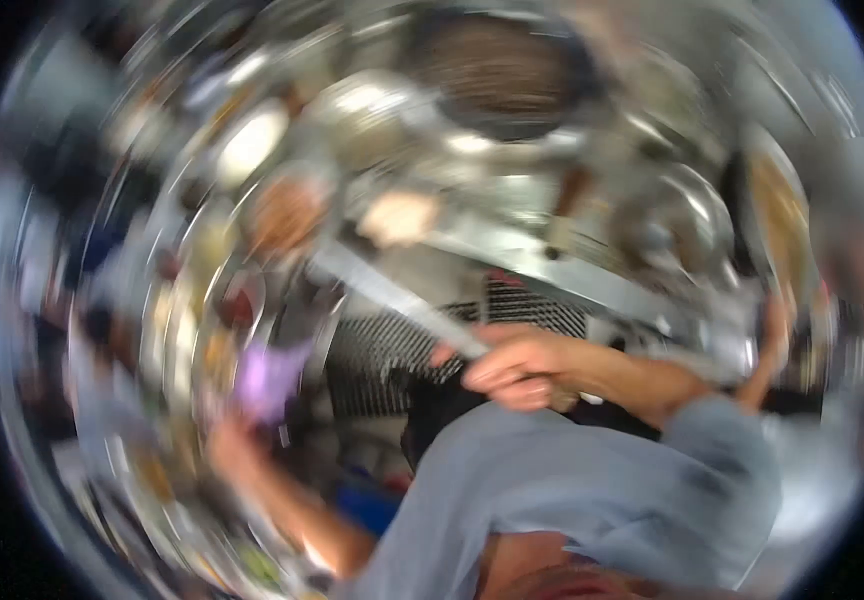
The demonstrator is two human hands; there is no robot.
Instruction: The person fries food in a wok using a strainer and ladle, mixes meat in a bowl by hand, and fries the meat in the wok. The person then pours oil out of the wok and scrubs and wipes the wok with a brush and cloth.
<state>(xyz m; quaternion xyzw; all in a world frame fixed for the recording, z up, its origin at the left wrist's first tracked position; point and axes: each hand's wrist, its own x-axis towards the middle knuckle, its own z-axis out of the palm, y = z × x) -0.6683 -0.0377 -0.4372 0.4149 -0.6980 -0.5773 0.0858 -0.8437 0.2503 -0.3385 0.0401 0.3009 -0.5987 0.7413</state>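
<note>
One long, pale utensil (392,295) slants toward the far left from our right hand (515,367), fingers wrapped round its near end; we judge it stiff, lightish, best held there. Our left hand (237,445) is beside a purple item (274,378); we cannot tell its grip.

A grey-blue shirt (562,470) with a short right sleeve (724,445) is worn.

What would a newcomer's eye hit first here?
The big dark-rimmed round vessel with brown contents, top centre. Next, the long pale tool gripped in the right hand, slanting up-left across the middle. Lower left, a bright purple thing by the left hand, too blurred to identify.
</note>
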